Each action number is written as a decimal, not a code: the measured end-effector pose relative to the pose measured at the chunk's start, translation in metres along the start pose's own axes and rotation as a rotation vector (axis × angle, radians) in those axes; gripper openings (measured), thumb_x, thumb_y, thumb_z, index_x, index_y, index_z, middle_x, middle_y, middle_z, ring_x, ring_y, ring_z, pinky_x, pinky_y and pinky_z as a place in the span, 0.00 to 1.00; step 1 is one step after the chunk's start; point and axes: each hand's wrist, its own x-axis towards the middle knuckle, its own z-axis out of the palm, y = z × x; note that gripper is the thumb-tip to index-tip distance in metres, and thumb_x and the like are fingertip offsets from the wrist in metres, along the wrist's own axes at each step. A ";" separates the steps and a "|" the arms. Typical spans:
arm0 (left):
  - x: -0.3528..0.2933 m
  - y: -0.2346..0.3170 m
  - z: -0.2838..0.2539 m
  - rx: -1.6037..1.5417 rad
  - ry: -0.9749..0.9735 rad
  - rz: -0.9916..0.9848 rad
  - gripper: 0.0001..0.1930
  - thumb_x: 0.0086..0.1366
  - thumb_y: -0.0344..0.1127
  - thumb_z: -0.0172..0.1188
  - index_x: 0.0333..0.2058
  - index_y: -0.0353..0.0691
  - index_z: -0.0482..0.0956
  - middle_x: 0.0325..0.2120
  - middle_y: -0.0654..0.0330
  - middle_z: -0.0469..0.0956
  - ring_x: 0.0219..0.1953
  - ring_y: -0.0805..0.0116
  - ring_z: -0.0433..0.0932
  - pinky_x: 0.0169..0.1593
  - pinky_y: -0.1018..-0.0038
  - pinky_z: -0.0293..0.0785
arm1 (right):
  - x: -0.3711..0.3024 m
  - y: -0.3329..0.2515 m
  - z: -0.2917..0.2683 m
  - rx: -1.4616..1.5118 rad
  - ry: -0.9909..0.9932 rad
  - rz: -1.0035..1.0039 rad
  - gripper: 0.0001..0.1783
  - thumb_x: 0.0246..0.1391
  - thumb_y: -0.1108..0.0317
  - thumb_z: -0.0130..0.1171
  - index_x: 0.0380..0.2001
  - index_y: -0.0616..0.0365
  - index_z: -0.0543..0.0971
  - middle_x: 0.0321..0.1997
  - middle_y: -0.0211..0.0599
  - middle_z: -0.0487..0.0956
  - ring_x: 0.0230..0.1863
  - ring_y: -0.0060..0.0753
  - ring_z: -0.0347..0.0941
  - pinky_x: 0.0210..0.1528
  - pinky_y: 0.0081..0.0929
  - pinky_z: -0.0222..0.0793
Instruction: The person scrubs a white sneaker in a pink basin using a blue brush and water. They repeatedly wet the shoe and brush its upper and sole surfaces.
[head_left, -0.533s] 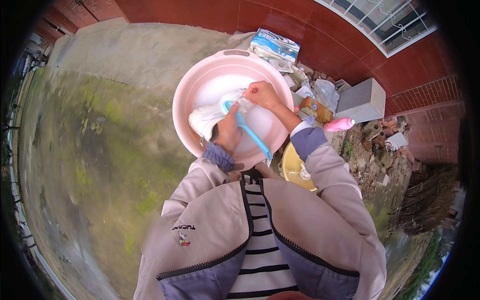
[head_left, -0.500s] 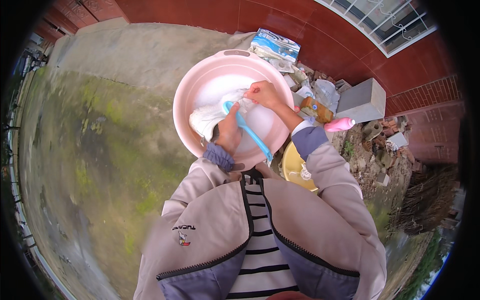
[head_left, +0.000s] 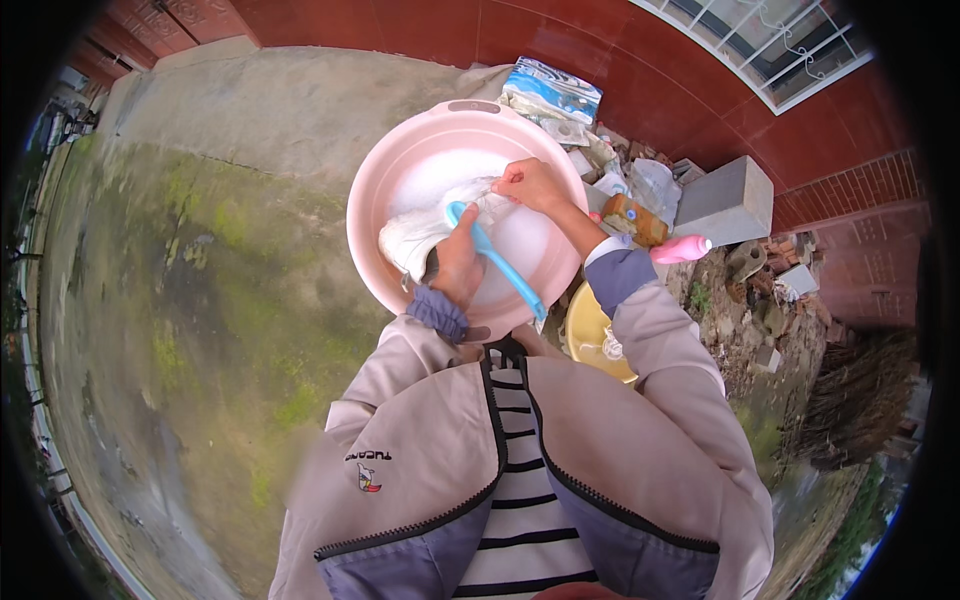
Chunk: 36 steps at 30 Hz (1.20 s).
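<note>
Over a pink basin (head_left: 365, 215) with white suds in it, my left hand (head_left: 459, 264) is closed round a long blue brush (head_left: 510, 272). The same hand is against a white shoe (head_left: 407, 238), whose dark opening shows beside the wrist. The brush slants from the shoe down toward the basin's near rim; its bristles are hidden. My right hand (head_left: 530, 186) pinches at the far right end of the shoe, fingertips together. Whatever thin part lies between those fingertips is too small to make out.
A yellow basin (head_left: 583, 330) with something white in it stands beside my right forearm. Farther right are a pink bottle (head_left: 680, 249), a grey block (head_left: 727, 203) and rubble. A blue-and-white package (head_left: 552, 90) lies by the red wall (head_left: 420, 30). Mossy concrete (head_left: 200, 300) stretches left.
Both hands keep their hold and the brush and shoe stay in place. My right hand has shifted very slightly.
</note>
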 end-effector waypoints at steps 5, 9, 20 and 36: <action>-0.002 0.000 0.001 0.007 -0.020 0.005 0.19 0.64 0.39 0.68 0.47 0.34 0.74 0.37 0.60 0.77 0.36 0.69 0.77 0.40 0.72 0.76 | -0.003 -0.008 0.002 -0.027 -0.008 -0.047 0.10 0.48 0.65 0.71 0.21 0.59 0.81 0.17 0.30 0.78 0.20 0.20 0.72 0.25 0.23 0.67; 0.001 0.001 0.000 0.028 0.008 0.011 0.19 0.64 0.39 0.68 0.47 0.34 0.74 0.37 0.60 0.77 0.36 0.69 0.77 0.40 0.72 0.76 | 0.000 -0.004 0.004 -0.084 0.003 -0.047 0.11 0.44 0.60 0.72 0.23 0.57 0.84 0.20 0.32 0.82 0.23 0.26 0.78 0.31 0.27 0.74; -0.002 0.002 0.001 0.031 0.012 0.005 0.18 0.64 0.39 0.68 0.47 0.34 0.74 0.37 0.61 0.77 0.36 0.70 0.77 0.40 0.72 0.76 | 0.005 0.005 0.002 0.035 -0.036 -0.039 0.09 0.48 0.66 0.71 0.23 0.59 0.82 0.19 0.28 0.79 0.20 0.19 0.72 0.24 0.22 0.67; -0.004 0.002 0.002 -0.015 -0.022 0.015 0.18 0.65 0.38 0.67 0.47 0.33 0.74 0.38 0.60 0.78 0.36 0.69 0.78 0.40 0.73 0.77 | 0.001 -0.010 0.004 -0.006 -0.053 -0.055 0.11 0.50 0.68 0.71 0.21 0.61 0.81 0.17 0.27 0.77 0.19 0.15 0.69 0.22 0.20 0.63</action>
